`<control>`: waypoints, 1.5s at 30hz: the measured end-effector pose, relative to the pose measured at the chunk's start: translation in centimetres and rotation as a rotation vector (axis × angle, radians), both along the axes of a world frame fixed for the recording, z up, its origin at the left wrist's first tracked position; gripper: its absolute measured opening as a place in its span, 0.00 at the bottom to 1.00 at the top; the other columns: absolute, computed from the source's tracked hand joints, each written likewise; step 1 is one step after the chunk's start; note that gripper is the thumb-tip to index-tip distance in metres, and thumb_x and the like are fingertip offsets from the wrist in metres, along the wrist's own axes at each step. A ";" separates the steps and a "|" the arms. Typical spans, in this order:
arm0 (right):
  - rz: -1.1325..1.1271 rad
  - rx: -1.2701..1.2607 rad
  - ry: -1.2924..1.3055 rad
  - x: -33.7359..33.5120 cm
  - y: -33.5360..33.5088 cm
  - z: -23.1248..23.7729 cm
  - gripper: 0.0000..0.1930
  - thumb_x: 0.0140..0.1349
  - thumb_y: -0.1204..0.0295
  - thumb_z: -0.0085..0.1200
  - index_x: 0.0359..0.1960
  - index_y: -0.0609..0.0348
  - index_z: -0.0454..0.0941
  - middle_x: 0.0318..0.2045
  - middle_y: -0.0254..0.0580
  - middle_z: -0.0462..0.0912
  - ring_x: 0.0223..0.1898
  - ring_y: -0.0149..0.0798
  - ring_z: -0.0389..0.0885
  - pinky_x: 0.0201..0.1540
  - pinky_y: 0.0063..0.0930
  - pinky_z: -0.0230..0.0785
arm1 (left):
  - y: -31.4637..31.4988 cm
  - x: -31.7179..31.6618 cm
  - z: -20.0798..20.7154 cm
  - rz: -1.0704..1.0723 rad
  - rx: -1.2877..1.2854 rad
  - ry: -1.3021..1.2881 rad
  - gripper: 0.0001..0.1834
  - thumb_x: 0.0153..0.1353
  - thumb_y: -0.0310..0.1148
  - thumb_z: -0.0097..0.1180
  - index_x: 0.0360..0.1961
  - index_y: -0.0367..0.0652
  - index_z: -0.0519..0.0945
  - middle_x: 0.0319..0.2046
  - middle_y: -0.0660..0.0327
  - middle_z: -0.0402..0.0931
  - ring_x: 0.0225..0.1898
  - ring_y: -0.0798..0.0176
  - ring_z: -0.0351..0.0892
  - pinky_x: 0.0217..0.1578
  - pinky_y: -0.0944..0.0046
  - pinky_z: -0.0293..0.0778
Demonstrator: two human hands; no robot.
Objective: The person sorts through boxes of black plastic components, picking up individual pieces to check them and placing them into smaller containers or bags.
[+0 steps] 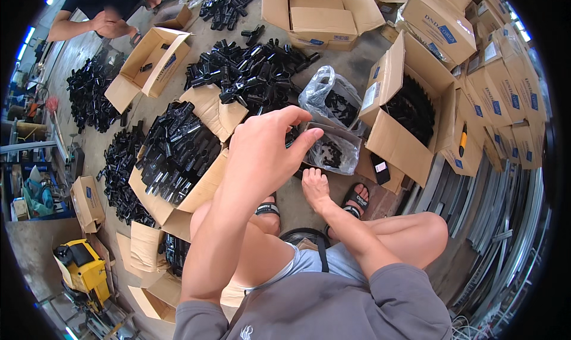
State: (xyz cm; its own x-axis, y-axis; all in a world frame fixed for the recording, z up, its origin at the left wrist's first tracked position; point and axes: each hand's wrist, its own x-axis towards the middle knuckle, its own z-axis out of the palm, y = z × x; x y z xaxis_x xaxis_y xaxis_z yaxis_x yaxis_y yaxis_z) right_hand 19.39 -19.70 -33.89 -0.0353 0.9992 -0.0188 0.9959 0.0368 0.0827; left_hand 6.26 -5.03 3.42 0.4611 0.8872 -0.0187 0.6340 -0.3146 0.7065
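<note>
My left hand (262, 146) is raised in front of my knees, thumb and forefinger curved with a gap between them. Its other fingers are mostly hidden behind the hand. Lower and to the right, my right hand (316, 185) has its fingers curled together. A dark edge shows beside its fingertips, but what it holds I cannot make out. Just beyond the hands stands a small box lined with clear plastic (351, 152), with small black pieces inside. Behind it sits a clear plastic bag (318, 93) with more small black pieces.
Piles of black tubular parts (244, 72) lie ahead; an open carton (178, 152) at left is heaped with them. Another open carton (410, 108) at right holds black toothed parts. A phone (379, 168) rests nearby. Stacked cartons (499, 90) and metal profiles (493, 221) line the right. A person (107, 22) is far left.
</note>
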 end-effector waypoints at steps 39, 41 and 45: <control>-0.560 0.090 2.466 3.9 6.0 31.1 0.12 0.75 0.65 0.56 0.55 0.54 0.77 0.39 0.33 0.82 0.43 0.31 0.81 0.45 0.28 0.75 | -2.7 0.2 -3.5 -0.094 -0.477 -0.353 0.20 0.64 0.35 0.66 0.52 0.32 0.83 0.41 0.53 0.88 0.43 0.65 0.86 0.46 0.62 0.79; -0.587 0.141 2.449 4.4 6.0 29.9 0.11 0.75 0.68 0.58 0.54 0.57 0.78 0.36 0.32 0.80 0.39 0.31 0.80 0.45 0.29 0.76 | -2.8 0.4 -4.9 -0.092 -0.631 -0.450 0.20 0.66 0.32 0.65 0.55 0.30 0.81 0.44 0.59 0.86 0.45 0.72 0.81 0.47 0.67 0.77; -0.552 0.209 2.312 4.2 5.9 30.1 0.12 0.73 0.74 0.58 0.54 0.61 0.76 0.41 0.35 0.82 0.39 0.30 0.81 0.51 0.34 0.81 | -3.3 0.8 -3.9 -0.106 -0.662 -0.452 0.20 0.68 0.31 0.63 0.56 0.30 0.80 0.45 0.58 0.86 0.47 0.71 0.82 0.50 0.66 0.78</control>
